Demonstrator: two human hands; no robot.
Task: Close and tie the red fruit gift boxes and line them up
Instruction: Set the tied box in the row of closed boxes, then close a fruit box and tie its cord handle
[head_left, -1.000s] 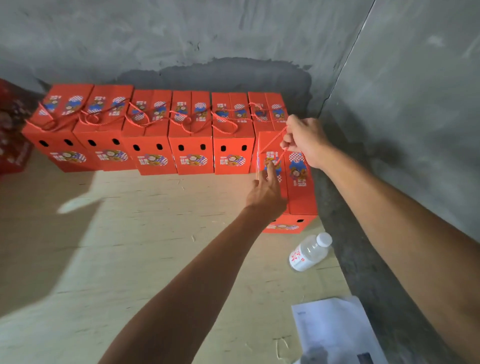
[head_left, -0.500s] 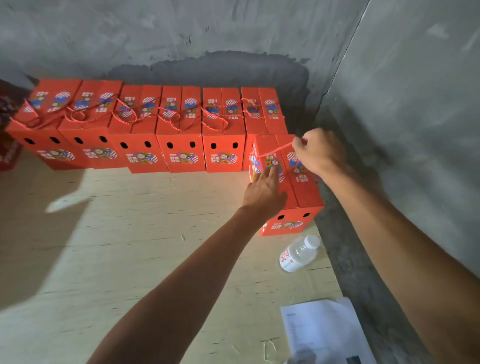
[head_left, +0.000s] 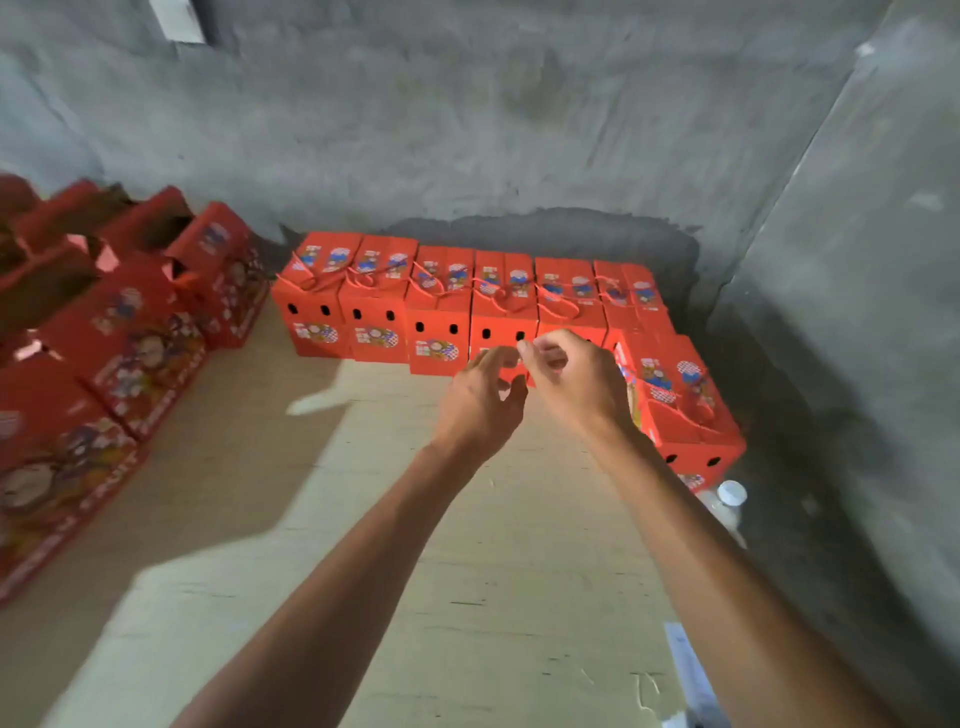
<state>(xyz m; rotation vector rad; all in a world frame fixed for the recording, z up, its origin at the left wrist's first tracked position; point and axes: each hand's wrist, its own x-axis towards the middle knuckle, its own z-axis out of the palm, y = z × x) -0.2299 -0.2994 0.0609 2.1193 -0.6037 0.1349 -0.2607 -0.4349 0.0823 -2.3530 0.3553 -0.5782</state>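
Both hands are raised over the pale board floor (head_left: 363, 519), in front of the row of red boxes (head_left: 441, 312) along the grey wall (head_left: 467, 130). Left hand (head_left: 480, 400): fingers loosely curled, holding nothing visible. Right hand (head_left: 576, 382): fingers bent inward; whether they pinch cord, cannot tell (blur). The nearest tied box (head_left: 685, 410) sits just right of the right hand, apart from the fingers. More red boxes (head_left: 104, 338) are stacked at left.
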